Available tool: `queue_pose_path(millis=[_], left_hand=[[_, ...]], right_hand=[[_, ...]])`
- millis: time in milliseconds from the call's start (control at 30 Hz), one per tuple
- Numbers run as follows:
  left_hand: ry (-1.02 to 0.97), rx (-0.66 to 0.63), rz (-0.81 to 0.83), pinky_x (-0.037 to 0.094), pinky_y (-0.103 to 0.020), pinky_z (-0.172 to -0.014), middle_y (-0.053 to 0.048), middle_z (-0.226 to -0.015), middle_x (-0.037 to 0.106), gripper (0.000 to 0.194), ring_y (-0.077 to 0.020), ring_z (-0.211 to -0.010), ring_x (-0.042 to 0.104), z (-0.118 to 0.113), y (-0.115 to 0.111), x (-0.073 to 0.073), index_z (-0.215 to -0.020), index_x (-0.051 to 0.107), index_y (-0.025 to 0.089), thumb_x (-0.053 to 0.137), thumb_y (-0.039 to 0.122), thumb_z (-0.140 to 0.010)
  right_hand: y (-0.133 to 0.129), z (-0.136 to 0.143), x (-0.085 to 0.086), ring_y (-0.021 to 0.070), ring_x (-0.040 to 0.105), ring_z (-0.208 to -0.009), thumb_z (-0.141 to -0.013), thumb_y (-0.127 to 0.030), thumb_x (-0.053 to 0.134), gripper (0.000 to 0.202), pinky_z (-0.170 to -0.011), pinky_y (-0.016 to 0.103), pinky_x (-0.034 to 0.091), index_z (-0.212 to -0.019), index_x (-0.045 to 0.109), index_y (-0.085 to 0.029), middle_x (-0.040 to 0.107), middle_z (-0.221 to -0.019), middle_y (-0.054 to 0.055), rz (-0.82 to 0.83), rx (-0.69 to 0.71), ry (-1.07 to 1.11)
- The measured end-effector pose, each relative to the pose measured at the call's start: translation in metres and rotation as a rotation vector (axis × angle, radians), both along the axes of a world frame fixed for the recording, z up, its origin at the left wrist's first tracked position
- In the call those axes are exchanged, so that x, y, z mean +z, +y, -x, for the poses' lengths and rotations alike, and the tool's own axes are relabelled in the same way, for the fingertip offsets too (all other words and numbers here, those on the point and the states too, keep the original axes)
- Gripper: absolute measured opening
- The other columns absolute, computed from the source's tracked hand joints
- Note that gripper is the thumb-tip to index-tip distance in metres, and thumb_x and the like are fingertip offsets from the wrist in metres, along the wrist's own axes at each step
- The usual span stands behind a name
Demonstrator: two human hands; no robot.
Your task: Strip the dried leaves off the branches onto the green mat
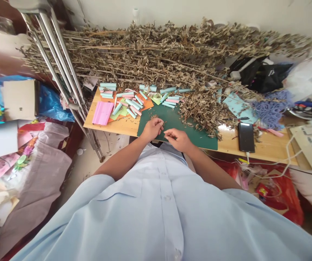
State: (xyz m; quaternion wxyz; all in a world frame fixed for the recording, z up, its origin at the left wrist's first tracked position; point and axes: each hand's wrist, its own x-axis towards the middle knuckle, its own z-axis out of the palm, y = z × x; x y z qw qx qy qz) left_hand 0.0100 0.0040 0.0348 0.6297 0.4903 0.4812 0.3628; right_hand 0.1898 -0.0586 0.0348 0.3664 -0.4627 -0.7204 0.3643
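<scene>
Both hands are over the near edge of a dark green mat (169, 117). My left hand (153, 128) has its fingers curled together, with thumb and fingertips meeting; what they pinch, if anything, is too small to name. Just to its right, my right hand (178, 139) is also in a pinch, its fingertips close to the left ones but apart from them. Crumbled dry leaves (200, 110) form a heap on the mat's right part. Some small leaf bits lie behind my left hand.
Rolled paper tubes (132, 104) and a pink paper (102, 113) lie at the left of the wooden table (115, 129). Long dried stalks (145, 54) span the back. A phone (246, 137) with a cable lies right. Metal crutches (60, 65) lean at the left.
</scene>
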Motion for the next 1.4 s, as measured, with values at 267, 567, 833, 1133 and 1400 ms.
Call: queue_pose_path(millis=[267,567,833,1133,1400], left_hand=[[0.004,-0.028,-0.019,0.036,-0.018,-0.046,0.002,-0.065,0.062,0.008,-0.0046,-0.043,0.049,0.002,0.000,-0.001,-0.090,0.061,0.015,0.057,0.023,-0.091],[-0.006,-0.025,0.015,0.035,-0.018,-0.045,0.002,-0.067,0.062,0.008,-0.0047,-0.044,0.050,0.001,-0.002,0.005,-0.092,0.061,0.015,0.056,0.021,-0.091],[-0.038,-0.073,0.046,0.035,-0.018,-0.046,0.001,-0.071,0.064,0.011,-0.0046,-0.045,0.051,0.005,-0.001,0.002,-0.098,0.062,0.015,0.058,0.020,-0.089],[-0.124,-0.062,0.072,0.031,-0.017,-0.043,0.001,-0.071,0.065,0.019,-0.0064,-0.046,0.055,0.006,0.001,-0.003,-0.102,0.053,0.018,0.063,0.023,-0.087],[-0.158,-0.037,0.115,0.030,-0.016,-0.043,0.001,-0.072,0.065,0.021,-0.0063,-0.049,0.055,0.009,0.001,0.000,-0.096,0.054,0.017,0.067,0.028,-0.084]], right_hand=[[-0.002,-0.002,0.004,0.0143,0.065,-0.068,-0.089,-0.022,0.061,0.022,-0.066,0.027,0.051,-0.109,0.070,-0.023,0.076,-0.090,0.003,-0.044,0.040,-0.073],[-0.002,-0.001,0.002,0.0126,0.057,-0.065,-0.085,-0.019,0.062,0.019,-0.063,0.026,0.047,-0.102,0.071,-0.022,0.067,-0.086,0.002,-0.001,0.115,-0.102],[0.004,0.003,0.002,0.0134,0.055,-0.061,-0.087,-0.029,0.062,0.017,-0.062,0.029,0.048,-0.099,0.072,-0.023,0.070,-0.086,0.003,0.038,-0.159,0.007],[0.032,0.014,-0.010,0.0157,0.064,-0.064,-0.083,-0.026,0.063,0.027,-0.066,0.030,0.052,-0.109,0.071,-0.022,0.072,-0.079,0.001,0.117,-0.344,0.117],[0.045,0.018,-0.022,0.0108,0.061,-0.059,-0.082,-0.019,0.062,0.048,-0.066,0.029,0.055,-0.129,0.063,-0.027,0.073,-0.117,0.003,0.070,-0.222,0.051]])
